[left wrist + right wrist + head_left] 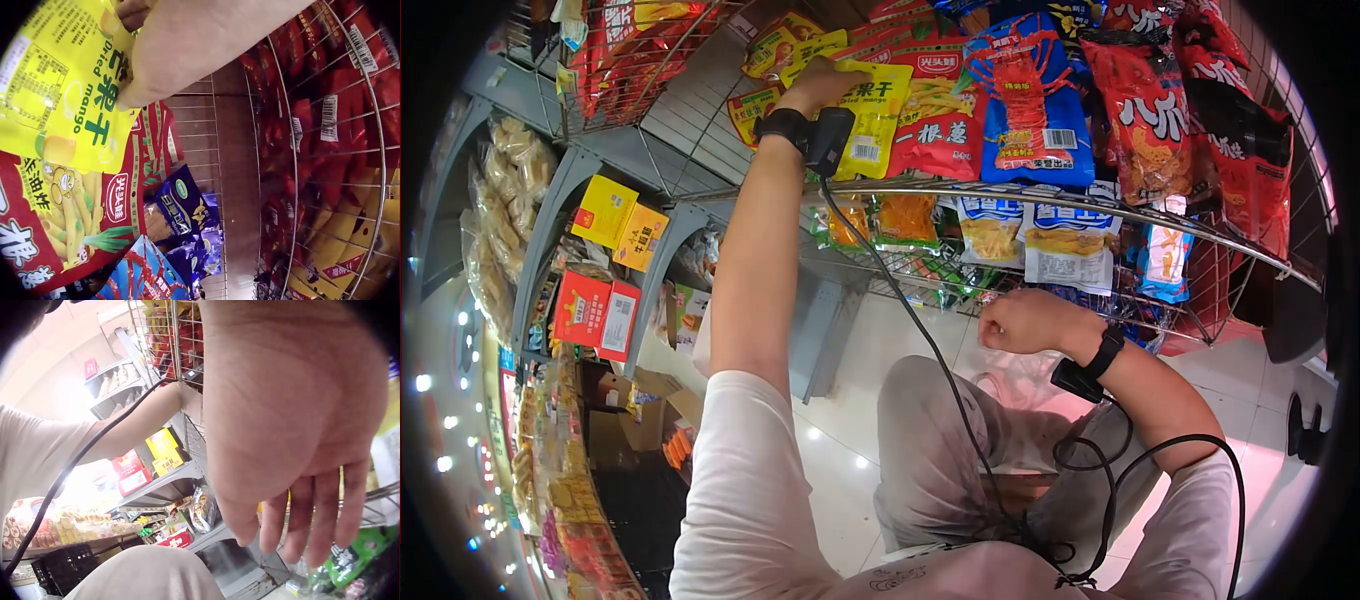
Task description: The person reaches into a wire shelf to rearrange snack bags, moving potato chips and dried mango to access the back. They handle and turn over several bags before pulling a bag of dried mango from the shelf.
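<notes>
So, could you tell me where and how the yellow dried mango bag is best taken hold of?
I'd pinch the far edge of the yellow dried mango bag near its left corner, reaching over from above, where the left hand already is. The bag looks flat and overlaps the red bag, while its near edge sits close to the wire rim.

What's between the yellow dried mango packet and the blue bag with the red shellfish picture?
The head view shows a red snack bag there, partly covered by the mango packet.
</notes>
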Tool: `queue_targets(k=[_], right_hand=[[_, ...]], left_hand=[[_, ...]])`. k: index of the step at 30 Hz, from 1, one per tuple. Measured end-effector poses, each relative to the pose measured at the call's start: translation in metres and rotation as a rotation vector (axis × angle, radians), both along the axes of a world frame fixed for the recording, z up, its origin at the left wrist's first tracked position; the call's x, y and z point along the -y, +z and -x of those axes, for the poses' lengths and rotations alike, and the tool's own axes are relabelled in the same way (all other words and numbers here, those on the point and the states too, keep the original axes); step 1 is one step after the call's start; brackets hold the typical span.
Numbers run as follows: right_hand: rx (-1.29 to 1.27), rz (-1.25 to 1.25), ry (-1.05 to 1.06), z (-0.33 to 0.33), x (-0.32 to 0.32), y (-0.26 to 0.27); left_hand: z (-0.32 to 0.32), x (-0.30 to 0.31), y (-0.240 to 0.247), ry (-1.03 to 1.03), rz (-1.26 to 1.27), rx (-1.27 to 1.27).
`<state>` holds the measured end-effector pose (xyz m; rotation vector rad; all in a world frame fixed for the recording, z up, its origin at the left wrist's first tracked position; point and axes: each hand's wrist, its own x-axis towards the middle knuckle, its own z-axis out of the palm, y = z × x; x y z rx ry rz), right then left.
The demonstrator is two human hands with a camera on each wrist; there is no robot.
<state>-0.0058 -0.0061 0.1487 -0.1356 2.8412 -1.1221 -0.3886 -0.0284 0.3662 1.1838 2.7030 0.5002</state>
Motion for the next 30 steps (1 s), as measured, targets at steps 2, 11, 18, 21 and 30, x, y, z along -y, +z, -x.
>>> queue_targets(k=[2, 11, 18, 21, 30], right_hand=[[0.001, -0.003, -0.004, 0.001, 0.000, -0.002], [-0.022, -0.013, -0.039, -0.002, -0.003, -0.013], [-0.026, -0.027, -0.028, 0.003, -0.006, -0.019], [-0.029, -0.040, -0.008, 0.003, -0.006, -0.024], [0.073, -0.075, -0.005, 0.000, -0.008, -0.007]], left_hand=[[0.034, -0.007, -0.014, -0.167, 0.029, -0.334], [0.022, -0.009, 0.014, -0.480, -0.847, -0.572], [0.027, -0.002, 0.023, -0.386, -1.103, -0.645], [0.018, 0.002, 0.017, -0.317, -0.818, -0.703], [0.074, -0.002, -0.006, -0.323, -0.601, -0.703]])
